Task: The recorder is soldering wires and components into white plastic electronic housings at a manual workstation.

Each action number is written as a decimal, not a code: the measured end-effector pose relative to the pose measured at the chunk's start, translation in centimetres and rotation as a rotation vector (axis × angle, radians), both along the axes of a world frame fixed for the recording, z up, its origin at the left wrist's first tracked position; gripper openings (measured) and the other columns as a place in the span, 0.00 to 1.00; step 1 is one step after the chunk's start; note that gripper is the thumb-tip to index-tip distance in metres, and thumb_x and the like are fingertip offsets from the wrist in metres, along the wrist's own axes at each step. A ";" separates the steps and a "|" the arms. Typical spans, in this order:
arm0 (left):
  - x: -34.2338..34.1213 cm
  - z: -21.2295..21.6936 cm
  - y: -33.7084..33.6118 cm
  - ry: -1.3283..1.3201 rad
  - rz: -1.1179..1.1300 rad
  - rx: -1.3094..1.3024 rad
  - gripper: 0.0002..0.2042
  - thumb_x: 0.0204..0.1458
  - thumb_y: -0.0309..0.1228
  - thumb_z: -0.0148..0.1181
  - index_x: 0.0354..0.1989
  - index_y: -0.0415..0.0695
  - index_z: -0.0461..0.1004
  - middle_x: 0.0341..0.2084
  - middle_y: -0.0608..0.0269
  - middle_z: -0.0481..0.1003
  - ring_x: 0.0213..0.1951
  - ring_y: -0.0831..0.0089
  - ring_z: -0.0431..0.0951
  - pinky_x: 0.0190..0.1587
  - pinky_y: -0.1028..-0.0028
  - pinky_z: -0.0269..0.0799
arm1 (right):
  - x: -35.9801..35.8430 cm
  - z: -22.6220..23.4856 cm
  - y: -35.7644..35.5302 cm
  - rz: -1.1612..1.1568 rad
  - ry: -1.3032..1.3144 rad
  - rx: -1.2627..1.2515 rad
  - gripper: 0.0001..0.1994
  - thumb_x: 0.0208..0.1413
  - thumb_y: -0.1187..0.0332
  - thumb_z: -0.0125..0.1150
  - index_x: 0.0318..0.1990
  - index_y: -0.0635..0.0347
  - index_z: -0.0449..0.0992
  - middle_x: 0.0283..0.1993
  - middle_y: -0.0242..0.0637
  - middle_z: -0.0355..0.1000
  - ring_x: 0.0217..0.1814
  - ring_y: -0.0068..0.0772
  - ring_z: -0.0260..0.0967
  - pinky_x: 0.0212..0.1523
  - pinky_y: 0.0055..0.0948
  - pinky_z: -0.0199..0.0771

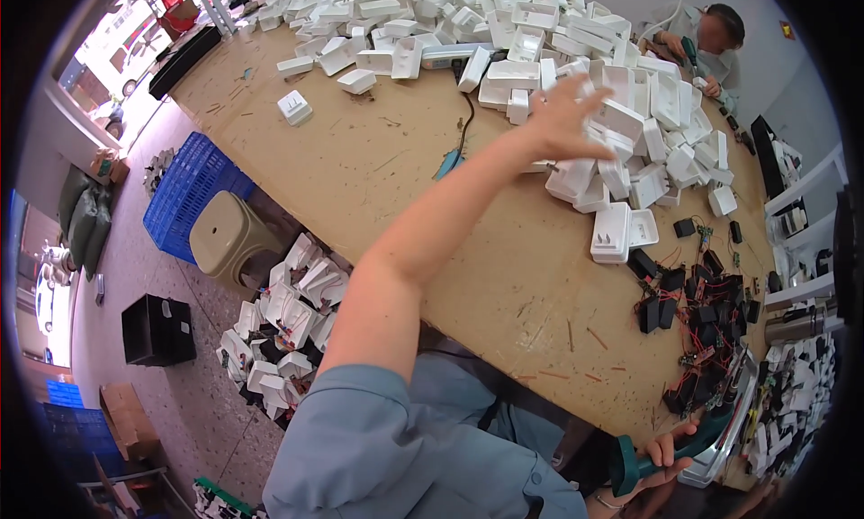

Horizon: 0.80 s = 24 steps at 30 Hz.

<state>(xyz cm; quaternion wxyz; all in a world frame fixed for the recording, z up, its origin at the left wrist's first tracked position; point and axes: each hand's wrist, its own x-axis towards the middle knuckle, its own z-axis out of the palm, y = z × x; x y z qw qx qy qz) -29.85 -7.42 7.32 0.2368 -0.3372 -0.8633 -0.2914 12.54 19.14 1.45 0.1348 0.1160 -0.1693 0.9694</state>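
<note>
My left hand [567, 119] reaches across the table over a big heap of white plastic housings [513, 74]. Its fingers are spread, and nothing shows in them; whether a fingertip touches a housing I cannot tell. Low at the right, by the table's near edge, my right hand [664, 458] is wrapped round a dark green power screwdriver [630, 465]. Between the hands, at the heap's near edge, lies a white housing with plug slots [612, 231]. Black blocks with red wires and small circuit boards [697, 312] are piled to its right.
Across the table a person [720, 33] holds a similar green tool. A single white plug housing [294, 108] sits at the table's left. On the floor are a blue crate [193, 191], a beige stool [220, 227], a black bin [157, 330] and wired white housings [288, 317].
</note>
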 end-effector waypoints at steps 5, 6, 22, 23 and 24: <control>-8.7 -0.4 -12.7 -0.039 0.805 -0.044 0.38 0.33 0.51 0.64 0.53 0.42 0.59 0.48 0.52 0.64 0.51 0.58 0.63 0.49 0.56 0.60 | -0.7 -1.4 -0.3 -0.041 -0.085 -0.061 0.29 0.51 0.70 0.56 0.60 0.59 0.51 0.56 0.34 0.58 0.32 0.25 0.59 0.36 0.23 0.63; -9.0 0.4 -14.8 -0.187 0.934 -0.083 0.39 0.32 0.52 0.64 0.52 0.41 0.59 0.47 0.53 0.64 0.51 0.59 0.64 0.49 0.54 0.60 | -1.1 -1.4 -0.8 -0.097 -0.088 -0.098 0.30 0.49 0.69 0.59 0.59 0.59 0.54 0.57 0.36 0.59 0.35 0.28 0.64 0.40 0.26 0.66; -15.4 -2.8 -23.3 -0.509 0.699 -0.078 0.33 0.23 0.44 0.68 0.38 0.31 0.70 0.40 0.42 0.70 0.42 0.54 0.72 0.44 0.66 0.68 | -3.8 1.5 -4.2 -0.131 -0.119 0.000 0.30 0.53 0.69 0.54 0.61 0.59 0.48 0.58 0.35 0.56 0.32 0.25 0.59 0.39 0.24 0.62; -15.0 -3.0 -24.2 -0.444 0.733 -0.042 0.30 0.23 0.43 0.67 0.33 0.29 0.72 0.35 0.42 0.73 0.39 0.52 0.73 0.42 0.65 0.69 | -3.2 1.6 -3.9 -0.136 -0.160 0.017 0.29 0.54 0.70 0.51 0.62 0.58 0.45 0.57 0.31 0.56 0.28 0.21 0.54 0.34 0.20 0.60; -14.9 -3.2 -24.4 -0.279 0.650 -0.112 0.25 0.29 0.40 0.63 0.38 0.38 0.72 0.31 0.48 0.75 0.32 0.61 0.76 0.40 0.64 0.69 | -2.9 1.1 -3.5 -0.188 -0.174 -0.008 0.31 0.54 0.68 0.53 0.62 0.58 0.45 0.58 0.34 0.56 0.26 0.23 0.55 0.29 0.21 0.62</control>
